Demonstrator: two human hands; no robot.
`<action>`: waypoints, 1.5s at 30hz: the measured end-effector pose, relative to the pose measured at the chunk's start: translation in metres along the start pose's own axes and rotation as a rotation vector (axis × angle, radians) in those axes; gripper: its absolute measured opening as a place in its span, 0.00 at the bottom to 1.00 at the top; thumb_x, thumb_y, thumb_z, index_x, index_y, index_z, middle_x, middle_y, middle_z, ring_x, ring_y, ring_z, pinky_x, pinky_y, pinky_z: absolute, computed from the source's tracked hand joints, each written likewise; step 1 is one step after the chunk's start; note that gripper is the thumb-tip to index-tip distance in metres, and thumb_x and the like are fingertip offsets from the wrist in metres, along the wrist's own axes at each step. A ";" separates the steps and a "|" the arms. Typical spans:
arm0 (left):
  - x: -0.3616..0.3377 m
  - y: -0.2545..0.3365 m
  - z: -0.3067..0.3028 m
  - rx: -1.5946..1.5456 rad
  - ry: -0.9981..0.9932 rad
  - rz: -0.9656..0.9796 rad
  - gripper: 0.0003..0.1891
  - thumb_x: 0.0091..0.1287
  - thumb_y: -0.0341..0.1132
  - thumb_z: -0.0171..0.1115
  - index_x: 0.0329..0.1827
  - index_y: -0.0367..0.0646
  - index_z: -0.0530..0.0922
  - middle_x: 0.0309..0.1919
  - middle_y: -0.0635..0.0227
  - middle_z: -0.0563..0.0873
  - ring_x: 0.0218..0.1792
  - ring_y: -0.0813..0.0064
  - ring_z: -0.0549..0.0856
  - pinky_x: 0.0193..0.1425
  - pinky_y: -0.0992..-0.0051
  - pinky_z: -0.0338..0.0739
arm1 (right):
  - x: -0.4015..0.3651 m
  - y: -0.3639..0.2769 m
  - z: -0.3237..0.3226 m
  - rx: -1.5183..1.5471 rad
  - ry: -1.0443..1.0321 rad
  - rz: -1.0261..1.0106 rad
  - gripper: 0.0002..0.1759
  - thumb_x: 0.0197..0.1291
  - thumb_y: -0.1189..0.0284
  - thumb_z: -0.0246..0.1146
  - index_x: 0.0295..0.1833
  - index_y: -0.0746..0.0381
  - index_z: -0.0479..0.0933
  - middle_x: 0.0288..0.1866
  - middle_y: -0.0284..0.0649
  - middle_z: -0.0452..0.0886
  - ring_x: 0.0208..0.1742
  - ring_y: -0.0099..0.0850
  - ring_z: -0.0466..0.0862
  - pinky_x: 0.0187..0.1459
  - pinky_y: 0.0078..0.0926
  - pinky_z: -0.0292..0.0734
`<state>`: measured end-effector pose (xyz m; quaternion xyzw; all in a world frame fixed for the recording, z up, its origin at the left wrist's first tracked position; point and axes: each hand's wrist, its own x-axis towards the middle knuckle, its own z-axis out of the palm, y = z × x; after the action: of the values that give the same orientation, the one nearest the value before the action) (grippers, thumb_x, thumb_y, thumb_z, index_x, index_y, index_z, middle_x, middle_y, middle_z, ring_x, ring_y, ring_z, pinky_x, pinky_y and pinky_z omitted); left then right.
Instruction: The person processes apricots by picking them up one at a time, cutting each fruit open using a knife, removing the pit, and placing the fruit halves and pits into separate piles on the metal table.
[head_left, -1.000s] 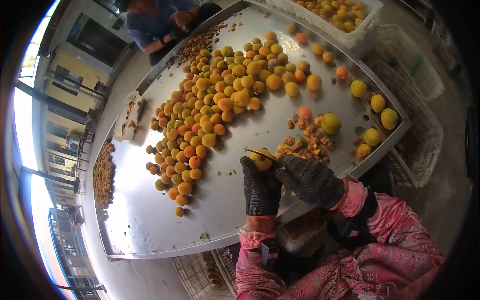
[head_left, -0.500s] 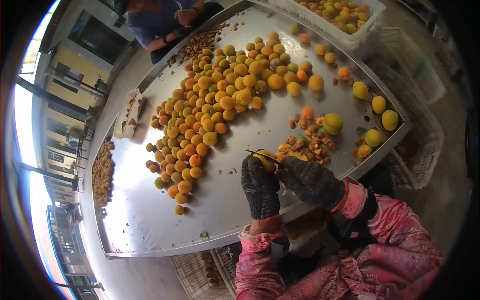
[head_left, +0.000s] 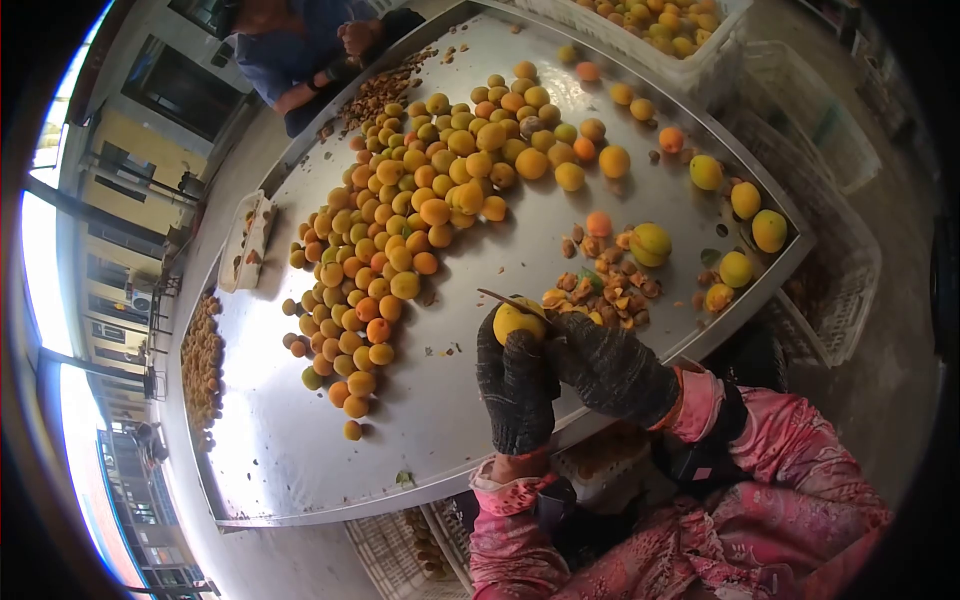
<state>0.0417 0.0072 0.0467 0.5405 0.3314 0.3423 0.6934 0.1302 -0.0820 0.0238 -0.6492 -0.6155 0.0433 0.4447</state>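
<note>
Both my hands wear dark knitted gloves and meet over the table's near edge. My left hand [head_left: 515, 385] is closed around a yellow apricot [head_left: 518, 320], the fruit showing above the fingers. My right hand [head_left: 620, 372] presses against the same apricot and is closed on a thin knife; its narrow dark blade [head_left: 490, 294] pokes out past the fruit's far side. The handle is hidden in the glove. Just beyond my hands lies a heap of split apricot pieces and stones [head_left: 615, 290], with a larger yellow-green apricot [head_left: 650, 244] beside it.
A big pile of whole apricots [head_left: 420, 200] covers the middle of the metal table [head_left: 330, 470]. A white tray [head_left: 246, 240] sits at the left edge. Crates stand around, one full of apricots [head_left: 670, 20]. Another person [head_left: 300, 50] is across the table.
The apricot now shows more fully above my left fingers, its side turned up toward me. The knife blade still crosses it. The whole view has shifted slightly.
</note>
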 end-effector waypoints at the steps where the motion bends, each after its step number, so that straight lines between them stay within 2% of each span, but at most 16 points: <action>1: 0.002 0.001 -0.001 -0.003 -0.002 0.001 0.27 0.63 0.51 0.57 0.55 0.38 0.69 0.34 0.66 0.80 0.18 0.83 0.72 0.18 0.86 0.65 | -0.002 0.002 0.003 0.039 -0.030 0.046 0.22 0.55 0.76 0.55 0.57 0.67 0.71 0.56 0.51 0.71 0.57 0.44 0.73 0.55 0.37 0.71; 3: 0.007 0.008 -0.010 0.044 -0.108 -0.065 0.27 0.62 0.52 0.57 0.54 0.38 0.70 0.35 0.67 0.80 0.17 0.84 0.72 0.17 0.86 0.63 | -0.004 0.011 0.006 0.078 -0.061 0.092 0.22 0.54 0.76 0.55 0.57 0.67 0.71 0.56 0.52 0.72 0.57 0.44 0.73 0.55 0.37 0.71; 6: 0.016 0.020 -0.025 0.158 -0.259 -0.065 0.28 0.62 0.52 0.57 0.54 0.37 0.70 0.34 0.68 0.80 0.17 0.84 0.71 0.17 0.86 0.62 | 0.000 0.025 0.003 -0.287 -0.061 -0.239 0.22 0.54 0.76 0.54 0.57 0.67 0.71 0.55 0.52 0.72 0.56 0.44 0.73 0.54 0.37 0.71; 12: 0.010 0.005 -0.002 0.197 0.053 0.116 0.28 0.68 0.56 0.45 0.49 0.36 0.74 0.33 0.68 0.80 0.23 0.85 0.72 0.26 0.85 0.67 | 0.011 0.005 0.001 -0.059 -0.170 -0.091 0.23 0.55 0.75 0.53 0.58 0.67 0.70 0.58 0.52 0.70 0.59 0.43 0.72 0.56 0.38 0.70; 14: 0.012 0.002 0.003 -0.011 0.126 0.061 0.31 0.67 0.60 0.41 0.48 0.36 0.74 0.33 0.65 0.80 0.27 0.82 0.75 0.29 0.82 0.69 | 0.001 -0.003 0.008 -0.623 0.048 -0.329 0.22 0.55 0.75 0.53 0.57 0.68 0.71 0.58 0.54 0.70 0.58 0.45 0.72 0.56 0.38 0.71; 19: 0.014 0.011 -0.015 -0.140 -0.037 -0.110 0.30 0.67 0.58 0.44 0.53 0.36 0.71 0.37 0.61 0.82 0.22 0.80 0.74 0.26 0.82 0.69 | -0.002 0.002 0.000 -0.418 0.002 -0.261 0.21 0.55 0.75 0.54 0.56 0.67 0.72 0.56 0.54 0.71 0.59 0.45 0.72 0.56 0.38 0.71; 21: 0.024 0.012 -0.035 0.221 -0.288 0.040 0.28 0.66 0.52 0.50 0.59 0.37 0.67 0.37 0.66 0.82 0.20 0.85 0.71 0.19 0.86 0.63 | 0.002 0.005 -0.015 -0.505 -0.054 -0.314 0.21 0.55 0.76 0.54 0.56 0.67 0.72 0.56 0.54 0.72 0.58 0.45 0.73 0.55 0.38 0.71; 27: 0.008 0.016 -0.008 -0.052 -0.148 -0.004 0.25 0.67 0.47 0.52 0.58 0.36 0.67 0.36 0.66 0.81 0.20 0.86 0.72 0.20 0.86 0.64 | 0.007 -0.003 -0.023 -0.537 -0.049 -0.398 0.19 0.57 0.76 0.56 0.56 0.68 0.71 0.56 0.54 0.72 0.55 0.46 0.74 0.54 0.38 0.72; 28: 0.004 0.011 0.003 -0.136 -0.045 0.010 0.24 0.67 0.47 0.51 0.57 0.36 0.68 0.36 0.66 0.81 0.20 0.85 0.72 0.20 0.86 0.64 | 0.006 -0.008 -0.010 -0.298 0.018 -0.196 0.19 0.58 0.77 0.55 0.55 0.68 0.71 0.56 0.54 0.72 0.55 0.45 0.75 0.54 0.37 0.72; 29: 0.000 0.006 0.007 -0.049 -0.010 0.008 0.29 0.67 0.54 0.47 0.56 0.34 0.68 0.43 0.57 0.81 0.36 0.77 0.77 0.34 0.82 0.72 | 0.004 -0.009 -0.002 -0.061 0.078 0.000 0.18 0.59 0.77 0.55 0.55 0.69 0.71 0.56 0.53 0.72 0.55 0.44 0.75 0.54 0.37 0.72; 30: -0.001 0.005 0.008 -0.056 -0.011 0.008 0.29 0.67 0.54 0.47 0.56 0.34 0.68 0.43 0.57 0.81 0.36 0.77 0.77 0.34 0.82 0.72 | 0.003 -0.006 -0.001 -0.068 0.074 -0.001 0.18 0.59 0.77 0.55 0.55 0.69 0.71 0.56 0.53 0.72 0.55 0.44 0.75 0.54 0.37 0.72; 35: 0.010 0.021 -0.022 0.067 -0.198 -0.135 0.23 0.67 0.47 0.52 0.57 0.38 0.68 0.33 0.67 0.80 0.17 0.85 0.72 0.18 0.86 0.65 | 0.009 0.004 -0.008 0.134 -0.104 -0.037 0.19 0.57 0.79 0.55 0.56 0.71 0.69 0.55 0.54 0.72 0.54 0.44 0.75 0.53 0.37 0.72; 38: 0.008 0.033 -0.022 0.170 -0.195 -0.052 0.23 0.66 0.46 0.54 0.57 0.38 0.69 0.32 0.67 0.80 0.16 0.85 0.71 0.18 0.86 0.65 | 0.007 0.012 -0.013 -0.361 -0.088 -0.382 0.22 0.56 0.76 0.55 0.57 0.70 0.68 0.57 0.56 0.70 0.60 0.47 0.71 0.56 0.39 0.71; 42: 0.004 0.011 -0.001 -0.048 0.033 0.045 0.22 0.67 0.49 0.51 0.53 0.38 0.70 0.31 0.68 0.80 0.17 0.85 0.72 0.19 0.86 0.65 | 0.008 0.000 -0.006 -0.399 -0.009 -0.319 0.21 0.54 0.77 0.57 0.55 0.71 0.71 0.54 0.56 0.72 0.55 0.47 0.74 0.54 0.40 0.72; 43: 0.003 0.006 -0.001 -0.058 -0.001 -0.011 0.29 0.67 0.55 0.47 0.55 0.35 0.69 0.42 0.55 0.80 0.35 0.74 0.78 0.37 0.80 0.75 | 0.005 0.002 0.004 -0.371 0.024 -0.281 0.21 0.53 0.77 0.57 0.55 0.71 0.71 0.54 0.56 0.72 0.55 0.47 0.74 0.54 0.40 0.72; 45: 0.003 0.006 -0.003 -0.074 -0.017 -0.051 0.29 0.67 0.55 0.47 0.55 0.35 0.69 0.42 0.56 0.81 0.31 0.76 0.78 0.33 0.81 0.74 | 0.003 0.002 0.009 -0.346 0.059 -0.242 0.22 0.53 0.77 0.57 0.55 0.71 0.71 0.55 0.56 0.72 0.55 0.47 0.74 0.54 0.40 0.72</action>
<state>0.0398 0.0121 0.0516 0.5087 0.3263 0.3318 0.7243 0.1271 -0.0740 0.0181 -0.6384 -0.6738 -0.1358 0.3464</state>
